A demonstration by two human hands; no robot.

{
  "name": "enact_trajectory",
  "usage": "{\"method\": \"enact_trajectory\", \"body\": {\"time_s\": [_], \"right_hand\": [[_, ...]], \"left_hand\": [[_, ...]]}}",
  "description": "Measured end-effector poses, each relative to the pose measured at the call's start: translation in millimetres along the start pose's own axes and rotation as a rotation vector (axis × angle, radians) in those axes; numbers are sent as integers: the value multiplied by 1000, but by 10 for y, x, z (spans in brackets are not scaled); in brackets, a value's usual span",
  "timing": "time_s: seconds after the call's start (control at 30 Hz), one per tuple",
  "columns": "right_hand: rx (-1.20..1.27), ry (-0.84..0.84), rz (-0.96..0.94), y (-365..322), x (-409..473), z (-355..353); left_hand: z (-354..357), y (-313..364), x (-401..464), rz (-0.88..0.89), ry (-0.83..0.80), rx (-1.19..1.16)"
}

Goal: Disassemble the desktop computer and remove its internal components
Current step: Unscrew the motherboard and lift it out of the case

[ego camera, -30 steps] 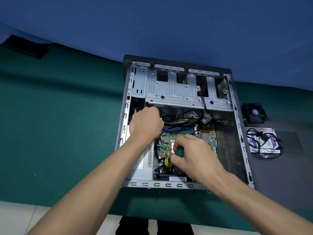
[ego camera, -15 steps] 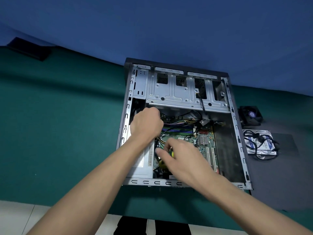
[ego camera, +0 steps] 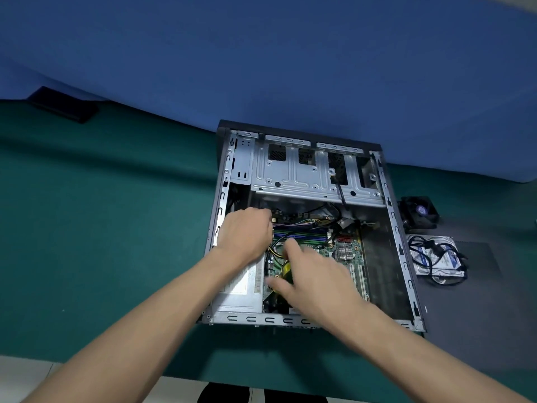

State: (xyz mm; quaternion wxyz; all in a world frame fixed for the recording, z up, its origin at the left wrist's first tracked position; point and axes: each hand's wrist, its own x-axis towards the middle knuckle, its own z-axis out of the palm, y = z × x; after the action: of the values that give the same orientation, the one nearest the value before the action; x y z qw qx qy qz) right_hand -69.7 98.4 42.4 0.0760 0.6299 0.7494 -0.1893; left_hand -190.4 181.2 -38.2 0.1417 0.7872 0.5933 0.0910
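Nearest, right hand (ego camera: pixel 312 279) blurred, over the lower middle of the motherboard (ego camera: pixel 347 255), fingers and thumb curled loosely about the yellow-and-green handle of a single screwdriver (ego camera: pixel 286 271); tip hidden beneath the hand, so cannot tell what it touches. Just beyond and to the left, left hand (ego camera: pixel 245 232) closed into a fist at the upper left edge of the board, beside the bundle of coloured cables (ego camera: pixel 302 225); whatever lies inside the curled fingers hidden, so cannot tell whether anything is pinched. One open computer case (ego camera: pixel 402 251) lying flat on the green table (ego camera: pixel 101 228), side panel off, one silver power supply (ego camera: pixel 241 292) in its lower left corner under the left wrist, one green motherboard beside it, one small finned heatsink (ego camera: pixel 345 252) on the board. Farther in, one metal drive cage (ego camera: pixel 305 175) across the far end of the case. Right of the case, on a dark mat (ego camera: pixel 479 301): one hard drive (ego camera: pixel 436 258) with black cables lying over it, and behind it one black fan (ego camera: pixel 418 212). Far left, one dark flat object (ego camera: pixel 64 107) at the table's edge, against the blue backdrop (ego camera: pixel 261 59).
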Motion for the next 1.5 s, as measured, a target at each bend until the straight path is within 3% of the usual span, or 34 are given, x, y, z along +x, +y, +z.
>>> {"method": "enact_trajectory", "body": {"time_s": [0.07, 0.17, 0.3, 0.4, 0.5, 0.67, 0.8, 1.5], "right_hand": [[-25, -22, -10, 35, 36, 9], [214, -143, -54, 3, 30, -14], [136, -47, -18, 2, 28, 17], [230, -120, -37, 8, 16, 8], [99, -90, 26, 54, 12, 0], [177, -138, -4, 95, 5, 3], [150, -68, -13, 85, 12, 6], [153, -60, -32, 43, -12, 3]], "left_hand": [[-10, 19, 2, -15, -15, -1], [-5, 19, 14, -34, -17, -6], [-12, 22, 6, -36, -12, -21], [-21, 29, 7, -39, -6, -22], [-14, 24, -2, -37, -1, -12], [5, 21, 12, -36, 15, -7], [19, 17, 22, -37, 4, -3], [4, 34, 29, -65, -16, -17]]}}
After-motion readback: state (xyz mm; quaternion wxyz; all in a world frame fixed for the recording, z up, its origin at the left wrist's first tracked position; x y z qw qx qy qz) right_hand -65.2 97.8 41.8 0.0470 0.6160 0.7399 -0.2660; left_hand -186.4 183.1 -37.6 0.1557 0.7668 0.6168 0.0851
